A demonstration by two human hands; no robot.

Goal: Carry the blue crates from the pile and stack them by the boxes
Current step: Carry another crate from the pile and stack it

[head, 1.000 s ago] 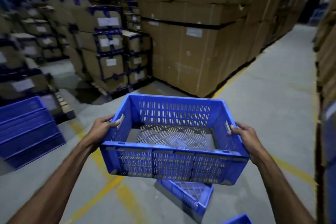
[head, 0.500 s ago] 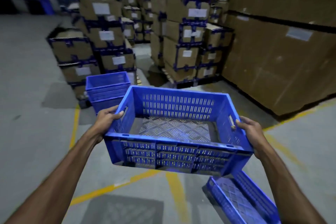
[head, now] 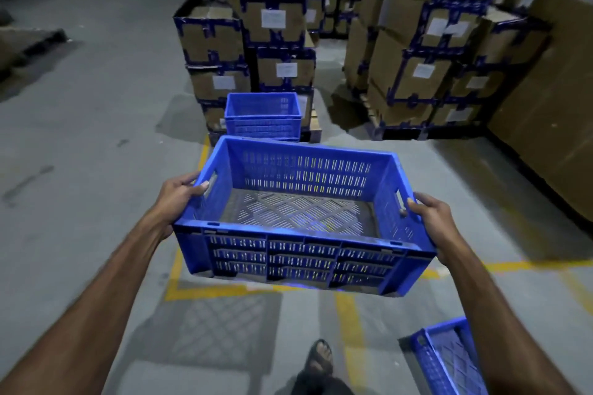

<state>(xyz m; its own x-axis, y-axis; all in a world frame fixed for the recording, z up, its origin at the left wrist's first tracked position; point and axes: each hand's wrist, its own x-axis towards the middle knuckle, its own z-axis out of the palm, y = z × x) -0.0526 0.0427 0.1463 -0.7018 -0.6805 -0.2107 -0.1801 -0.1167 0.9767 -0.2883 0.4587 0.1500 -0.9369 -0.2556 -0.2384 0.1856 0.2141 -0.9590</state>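
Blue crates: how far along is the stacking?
Done: a short stack of blue crates already stands by the taped cardboard boxes. In hand: one empty crate, left hand and right hand at its end handles. Left: set it on the stack; another crate lies on the floor.

Crate (head: 301,253) between my fingers: blue plastic, moulded, slotted walls, lattice base, slight sheen, dusty grey on the bottom. Stack of crates (head: 263,117) ahead of my fingertips: same plastic. Boxes (head: 414,51) beyond: brown matt cardboard w/ blue tape, white paper labels. Floor (head: 96,170) below my fingers: rough matt concrete, worn yellow paint lines.
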